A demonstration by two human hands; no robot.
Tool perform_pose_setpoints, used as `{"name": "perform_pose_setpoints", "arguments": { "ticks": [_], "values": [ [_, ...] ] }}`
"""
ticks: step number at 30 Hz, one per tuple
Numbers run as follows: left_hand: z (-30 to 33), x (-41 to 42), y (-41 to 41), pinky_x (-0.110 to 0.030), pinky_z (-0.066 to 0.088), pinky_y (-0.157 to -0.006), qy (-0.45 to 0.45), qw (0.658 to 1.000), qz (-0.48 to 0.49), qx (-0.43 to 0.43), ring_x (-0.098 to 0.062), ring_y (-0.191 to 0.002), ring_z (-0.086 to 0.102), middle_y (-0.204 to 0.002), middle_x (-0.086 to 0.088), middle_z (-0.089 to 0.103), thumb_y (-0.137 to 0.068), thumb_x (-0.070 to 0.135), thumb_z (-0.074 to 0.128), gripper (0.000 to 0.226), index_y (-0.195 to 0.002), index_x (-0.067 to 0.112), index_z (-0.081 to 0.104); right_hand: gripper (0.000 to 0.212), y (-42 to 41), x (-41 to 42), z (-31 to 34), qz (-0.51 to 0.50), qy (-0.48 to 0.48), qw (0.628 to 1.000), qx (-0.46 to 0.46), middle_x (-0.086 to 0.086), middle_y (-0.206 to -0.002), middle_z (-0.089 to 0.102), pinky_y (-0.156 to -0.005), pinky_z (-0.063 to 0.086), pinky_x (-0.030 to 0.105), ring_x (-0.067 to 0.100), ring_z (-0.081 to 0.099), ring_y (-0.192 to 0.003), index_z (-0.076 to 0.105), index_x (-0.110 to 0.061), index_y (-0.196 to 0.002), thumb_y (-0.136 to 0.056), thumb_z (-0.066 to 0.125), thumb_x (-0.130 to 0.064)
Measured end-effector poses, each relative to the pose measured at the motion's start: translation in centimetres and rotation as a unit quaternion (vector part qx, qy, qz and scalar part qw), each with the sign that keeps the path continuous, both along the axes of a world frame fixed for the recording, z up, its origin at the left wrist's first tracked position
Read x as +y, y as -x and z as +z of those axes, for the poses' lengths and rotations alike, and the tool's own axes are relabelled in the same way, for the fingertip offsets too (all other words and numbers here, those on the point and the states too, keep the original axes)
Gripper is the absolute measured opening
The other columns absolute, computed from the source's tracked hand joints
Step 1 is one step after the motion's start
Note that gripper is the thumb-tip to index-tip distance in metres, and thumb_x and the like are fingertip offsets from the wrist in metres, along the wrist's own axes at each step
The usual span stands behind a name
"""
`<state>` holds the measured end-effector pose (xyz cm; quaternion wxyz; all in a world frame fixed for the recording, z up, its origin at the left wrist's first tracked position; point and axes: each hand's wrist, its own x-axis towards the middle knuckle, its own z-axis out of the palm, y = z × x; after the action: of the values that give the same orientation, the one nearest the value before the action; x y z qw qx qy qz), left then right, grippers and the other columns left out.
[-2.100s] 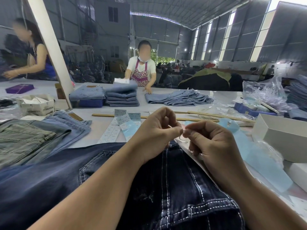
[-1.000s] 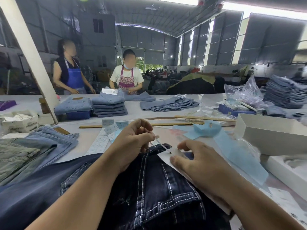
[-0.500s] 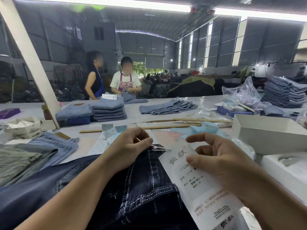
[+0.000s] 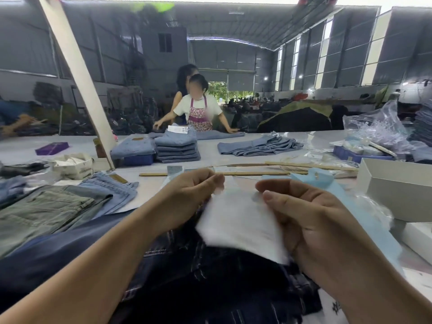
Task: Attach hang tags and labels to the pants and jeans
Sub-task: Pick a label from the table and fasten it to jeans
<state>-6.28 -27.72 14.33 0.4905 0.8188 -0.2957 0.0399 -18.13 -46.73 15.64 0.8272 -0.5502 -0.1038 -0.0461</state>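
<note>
Head view: risk first, I'd say the white hang tag, blurred, could tear or slip off its fastener if tugged hard. Left hand has fingers curled, pinching the tag's top corner; right hand grips its other edge, thumb across. Dark jeans lie just beneath both hands on the surface.

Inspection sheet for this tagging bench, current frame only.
Surface: pale table, crowded.
Job's things: dark jeans in front; blurred white hang tag above them.
Clutter: olive pants, folded denim stack, white box, purple box, plastic bags.
Grippers: left hand and right hand each pinch the tag.
Cables: nothing seen.
Surroundings: two people across the table; warehouse hall.
</note>
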Motion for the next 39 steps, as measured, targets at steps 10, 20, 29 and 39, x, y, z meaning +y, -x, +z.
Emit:
{"name": "perform_pose_setpoints", "arguments": {
  "ticks": [10, 20, 29, 39],
  "values": [
    [-3.4, 8.1, -0.2, -0.042, 0.041, -0.104, -0.358, 0.914, 0.186, 0.039, -0.021, -0.122, 0.051, -0.137, 0.001, 0.055, -0.088, 0.077, 0.033, 0.066, -0.133, 0.032, 0.053, 0.020, -1.9, 4.4, 3.0, -0.003, 0.473, 0.865, -0.170, -0.007, -0.054, 0.062, -0.050, 0.051, 0.038, 0.005, 0.054, -0.045, 0.067, -0.039, -0.093, -0.075, 0.064, -0.049],
    [-3.3, 18.4, -0.7, -0.044, 0.032, -0.112, -0.429, 0.852, 0.234, 0.187, -0.026, -0.135, 0.043, -0.151, -0.006, 0.043, -0.093, 0.068, 0.028, 0.069, -0.143, 0.024, 0.046, 0.010, -7.9, 18.9, 5.7, 0.074, 0.673, 0.660, -0.325, -0.010, -0.079, 0.065, -0.049, 0.042, 0.019, 0.004, 0.059, -0.068, 0.068, -0.026, -0.089, -0.084, 0.065, -0.034],
    [-6.2, 31.3, -3.5, -0.036, 0.041, -0.101, -0.400, 0.797, 0.357, 0.278, -0.028, -0.123, 0.053, -0.141, -0.011, 0.054, -0.090, 0.059, 0.041, 0.065, -0.135, 0.014, 0.055, 0.017, -14.9, 34.0, 0.8, 0.177, 0.807, 0.478, -0.299, 0.003, -0.068, 0.053, -0.046, 0.032, 0.024, 0.019, 0.049, -0.060, 0.058, -0.011, -0.076, -0.087, 0.056, -0.024],
    [-13.4, 38.1, -8.6, -0.034, 0.045, -0.083, -0.446, 0.738, 0.443, 0.246, -0.029, -0.114, 0.060, -0.129, -0.005, 0.061, -0.084, 0.053, 0.053, 0.053, -0.127, 0.023, 0.060, 0.030, -24.2, 47.7, -8.1, 0.262, 0.839, 0.407, -0.248, 0.008, -0.071, 0.043, -0.060, 0.038, 0.032, 0.022, 0.041, -0.061, 0.046, -0.006, -0.069, -0.098, 0.044, -0.012]
  ]
}}
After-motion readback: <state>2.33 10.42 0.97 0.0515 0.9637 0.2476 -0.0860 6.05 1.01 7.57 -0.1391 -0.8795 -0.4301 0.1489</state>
